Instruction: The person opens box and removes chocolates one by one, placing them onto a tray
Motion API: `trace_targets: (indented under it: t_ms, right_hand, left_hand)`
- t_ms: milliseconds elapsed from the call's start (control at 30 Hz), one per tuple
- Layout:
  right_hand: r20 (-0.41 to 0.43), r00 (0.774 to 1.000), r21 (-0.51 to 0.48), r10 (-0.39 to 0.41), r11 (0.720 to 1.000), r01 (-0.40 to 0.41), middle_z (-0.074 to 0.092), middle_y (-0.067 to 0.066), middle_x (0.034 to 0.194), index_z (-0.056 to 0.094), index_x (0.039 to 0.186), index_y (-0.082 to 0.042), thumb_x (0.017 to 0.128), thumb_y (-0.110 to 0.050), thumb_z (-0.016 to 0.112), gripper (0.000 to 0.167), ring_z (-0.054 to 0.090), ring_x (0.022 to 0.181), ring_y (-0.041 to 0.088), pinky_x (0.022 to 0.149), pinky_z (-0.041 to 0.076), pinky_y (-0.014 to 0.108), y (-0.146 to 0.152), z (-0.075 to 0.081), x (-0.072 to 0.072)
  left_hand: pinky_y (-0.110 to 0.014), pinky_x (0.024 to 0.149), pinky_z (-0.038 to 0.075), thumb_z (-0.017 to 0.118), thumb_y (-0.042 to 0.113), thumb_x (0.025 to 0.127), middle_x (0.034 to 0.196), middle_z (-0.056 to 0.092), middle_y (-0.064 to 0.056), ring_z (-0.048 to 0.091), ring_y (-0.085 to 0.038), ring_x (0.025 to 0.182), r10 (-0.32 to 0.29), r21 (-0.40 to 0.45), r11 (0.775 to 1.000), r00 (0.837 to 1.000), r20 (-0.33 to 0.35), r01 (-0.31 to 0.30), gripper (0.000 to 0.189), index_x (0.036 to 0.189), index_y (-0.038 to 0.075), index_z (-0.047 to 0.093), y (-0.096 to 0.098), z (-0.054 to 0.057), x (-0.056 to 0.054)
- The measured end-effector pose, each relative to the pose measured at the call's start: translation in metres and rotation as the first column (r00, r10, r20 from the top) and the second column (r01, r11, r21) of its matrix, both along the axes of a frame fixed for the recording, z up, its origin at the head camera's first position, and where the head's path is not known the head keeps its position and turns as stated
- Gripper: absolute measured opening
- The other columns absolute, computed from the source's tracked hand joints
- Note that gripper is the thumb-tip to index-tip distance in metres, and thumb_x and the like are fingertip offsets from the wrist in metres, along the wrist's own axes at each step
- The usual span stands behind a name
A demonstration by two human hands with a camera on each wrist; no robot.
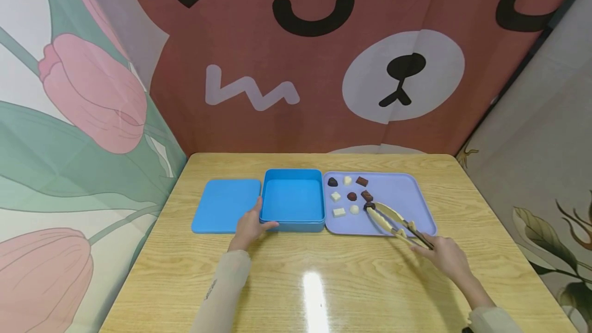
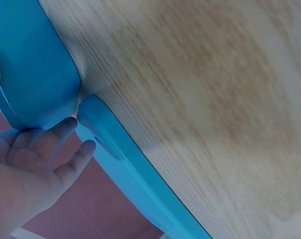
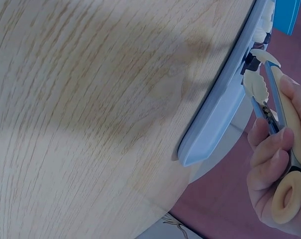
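Observation:
My left hand (image 1: 250,227) rests at the near left corner of an open blue box (image 1: 296,226), thumb along its front wall and fingers along its left side. In the left wrist view its outer fingers (image 2: 80,159) are extended near the gap beside the lid. My right hand (image 1: 446,257) grips a pair of tongs (image 1: 400,224) with cream tips and handles. On the lavender tray (image 1: 402,189), the tong tips stand on either side of a dark chocolate (image 1: 369,205). Near them lie a brown rectangular chocolate (image 1: 367,196) and a round white one (image 1: 353,209).
A flat blue lid (image 1: 226,204) lies left of the box. More chocolates sit on the tray's left half, including a white block (image 1: 339,212) and a dark piece (image 1: 332,182). The tray stands beside the box on a wooden table (image 1: 277,281); a printed curtain (image 1: 259,132) hangs behind.

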State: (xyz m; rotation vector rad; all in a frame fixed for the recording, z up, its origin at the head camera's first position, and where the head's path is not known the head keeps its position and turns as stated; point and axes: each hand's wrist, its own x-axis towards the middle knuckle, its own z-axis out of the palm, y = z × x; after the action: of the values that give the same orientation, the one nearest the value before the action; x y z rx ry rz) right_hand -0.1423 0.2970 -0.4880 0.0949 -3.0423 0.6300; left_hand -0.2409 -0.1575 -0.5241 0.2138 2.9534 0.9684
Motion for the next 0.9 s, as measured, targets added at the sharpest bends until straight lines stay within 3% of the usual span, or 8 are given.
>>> trace_targets:
  t_ms: [900]
  right_hand:
    - [0.050,0.999,0.013,0.016,1.000,-0.017,0.026,-0.004,0.050,0.053,0.119,0.008,0.082,-0.038,0.063,0.060,0.019,0.043,0.008,0.037,0.019,0.021,0.0034,0.0018,-0.0008]
  left_hand:
    - [-0.045,0.084,0.043,0.071,0.044,0.071,0.136,0.034,-0.023,0.043,-0.038,0.114,0.001,0.012,1.000,1.000,0.020,-0.001,0.100,0.142,0.000,0.017,-0.0009,-0.0014,-0.0006]
